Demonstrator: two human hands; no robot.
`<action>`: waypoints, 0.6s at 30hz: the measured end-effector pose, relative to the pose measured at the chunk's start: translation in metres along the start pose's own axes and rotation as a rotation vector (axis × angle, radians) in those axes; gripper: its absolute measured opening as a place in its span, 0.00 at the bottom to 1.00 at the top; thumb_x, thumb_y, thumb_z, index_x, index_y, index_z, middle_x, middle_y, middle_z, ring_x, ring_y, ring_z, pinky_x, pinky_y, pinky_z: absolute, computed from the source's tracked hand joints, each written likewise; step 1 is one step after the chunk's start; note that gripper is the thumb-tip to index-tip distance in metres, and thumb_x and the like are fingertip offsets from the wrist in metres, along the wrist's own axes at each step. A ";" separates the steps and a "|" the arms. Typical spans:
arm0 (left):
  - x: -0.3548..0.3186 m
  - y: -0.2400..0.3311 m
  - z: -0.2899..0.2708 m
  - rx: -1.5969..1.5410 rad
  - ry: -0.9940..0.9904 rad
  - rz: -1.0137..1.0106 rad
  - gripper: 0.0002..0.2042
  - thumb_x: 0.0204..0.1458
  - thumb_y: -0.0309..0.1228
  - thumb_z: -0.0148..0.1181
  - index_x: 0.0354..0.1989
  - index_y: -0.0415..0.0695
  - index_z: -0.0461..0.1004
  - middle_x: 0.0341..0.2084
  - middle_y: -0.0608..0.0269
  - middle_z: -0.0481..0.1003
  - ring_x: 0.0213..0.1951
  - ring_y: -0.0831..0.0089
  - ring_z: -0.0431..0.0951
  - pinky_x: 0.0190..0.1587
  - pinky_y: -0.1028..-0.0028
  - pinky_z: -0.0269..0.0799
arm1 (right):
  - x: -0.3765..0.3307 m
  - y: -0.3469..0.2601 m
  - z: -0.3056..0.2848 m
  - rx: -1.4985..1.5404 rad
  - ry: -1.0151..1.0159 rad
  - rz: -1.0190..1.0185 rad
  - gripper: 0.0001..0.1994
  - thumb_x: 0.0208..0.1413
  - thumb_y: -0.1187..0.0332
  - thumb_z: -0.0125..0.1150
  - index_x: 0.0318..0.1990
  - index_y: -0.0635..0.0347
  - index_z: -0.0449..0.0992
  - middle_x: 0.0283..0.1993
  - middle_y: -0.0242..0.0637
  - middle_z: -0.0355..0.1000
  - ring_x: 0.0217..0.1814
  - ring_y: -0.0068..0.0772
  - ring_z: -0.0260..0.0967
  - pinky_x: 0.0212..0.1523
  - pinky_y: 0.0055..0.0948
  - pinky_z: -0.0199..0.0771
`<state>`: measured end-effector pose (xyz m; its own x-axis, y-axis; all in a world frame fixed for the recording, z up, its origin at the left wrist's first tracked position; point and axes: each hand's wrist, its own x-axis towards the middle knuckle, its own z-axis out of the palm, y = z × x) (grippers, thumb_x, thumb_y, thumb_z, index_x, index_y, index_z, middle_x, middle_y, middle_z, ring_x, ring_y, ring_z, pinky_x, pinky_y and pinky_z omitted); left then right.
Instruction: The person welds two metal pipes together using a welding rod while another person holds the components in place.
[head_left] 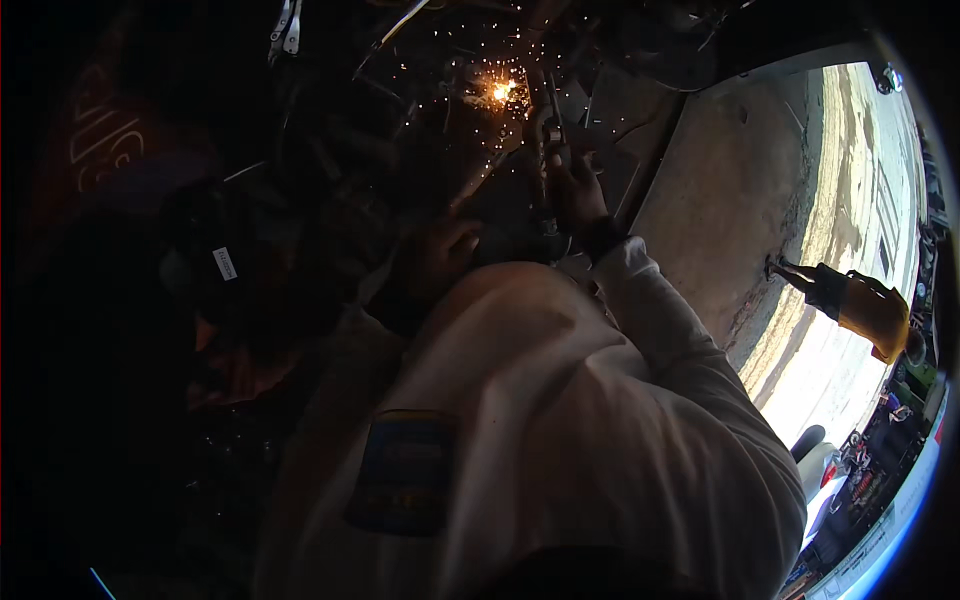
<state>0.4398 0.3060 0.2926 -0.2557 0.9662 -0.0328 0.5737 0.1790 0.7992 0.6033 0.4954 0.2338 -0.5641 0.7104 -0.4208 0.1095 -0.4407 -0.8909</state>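
A bright welding spark (502,92) glows at the top centre and throws small sparks all around. Just right of and below it, my right hand (578,190) closes on a dark metal tool (543,165) that looks like locking pliers, its long body pointing up toward the glow. My left hand (448,248) is lower and to the left, in deep shadow close to my body. Its fingers look curled, but whatever they hold, if anything, is hidden in the dark. A thin orange-lit streak (478,185) runs between that hand and the sparks.
Silver locking pliers (286,30) lie at the top left, near a thin bright rod (400,24). A dark object with a white label (224,263) is at the left. Beyond a concrete floor (735,170), a person in a yellow top (872,312) stands outside at the right.
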 end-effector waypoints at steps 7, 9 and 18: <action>-0.002 -0.026 0.004 0.025 -0.001 0.097 0.14 0.54 0.32 0.58 0.47 0.41 0.75 0.39 0.51 0.77 0.40 0.59 0.79 0.43 0.67 0.74 | 0.012 0.030 -0.024 -0.036 0.076 -0.239 0.18 0.60 0.60 0.56 0.52 0.63 0.68 0.36 0.31 0.71 0.34 0.21 0.67 0.34 0.26 0.69; -0.001 -0.028 0.006 -0.043 -0.066 0.007 0.13 0.54 0.32 0.58 0.46 0.40 0.75 0.39 0.52 0.78 0.39 0.61 0.80 0.41 0.68 0.74 | 0.010 0.033 -0.029 -0.188 0.041 -0.299 0.23 0.59 0.61 0.57 0.57 0.65 0.65 0.41 0.36 0.73 0.39 0.25 0.70 0.38 0.28 0.71; 0.004 -0.017 0.006 -0.029 -0.070 -0.021 0.12 0.54 0.30 0.57 0.45 0.40 0.76 0.37 0.52 0.78 0.39 0.62 0.80 0.42 0.68 0.74 | -0.019 0.005 -0.011 -0.613 0.037 -0.374 0.28 0.58 0.61 0.58 0.62 0.66 0.60 0.44 0.51 0.74 0.43 0.36 0.74 0.43 0.33 0.72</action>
<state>0.4333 0.3083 0.2754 -0.2119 0.9731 -0.0908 0.5454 0.1948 0.8152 0.6239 0.4855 0.2354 -0.6271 0.7763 -0.0647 0.3603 0.2154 -0.9076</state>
